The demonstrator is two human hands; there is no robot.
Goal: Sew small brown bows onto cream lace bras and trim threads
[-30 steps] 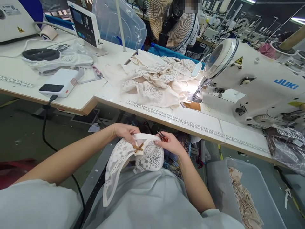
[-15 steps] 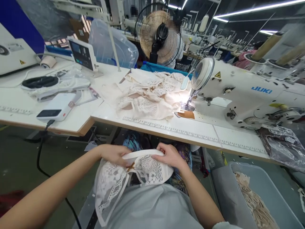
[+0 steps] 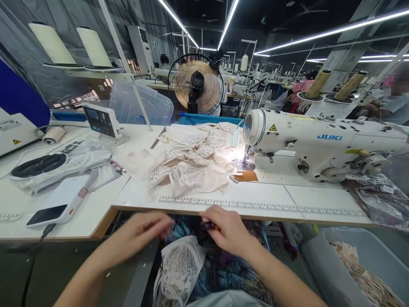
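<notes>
My right hand (image 3: pixel 225 228) is closed around a small dark object (image 3: pixel 209 225) near the table's front edge. Most of that object is covered by my fingers, so its kind does not show. Blurred by motion, my left hand (image 3: pixel 145 228) is in front of the table edge with its fingers stretched out and nothing visible in them. The white lace bra (image 3: pixel 182 266) lies over my lap below both hands, and neither hand touches it.
A pile of cream lace pieces (image 3: pixel 194 170) lies on the table beside the sewing machine (image 3: pixel 319 140). To the left are a white power bank-like device (image 3: pixel 60 204) and a control panel (image 3: pixel 100 121). A grey bin (image 3: pixel 377 251) with beige fabric stands at the lower right.
Both hands have let go of the lace bra, which has dropped lower onto my lap. My right hand now grips a small dark object. The view has tilted up.
</notes>
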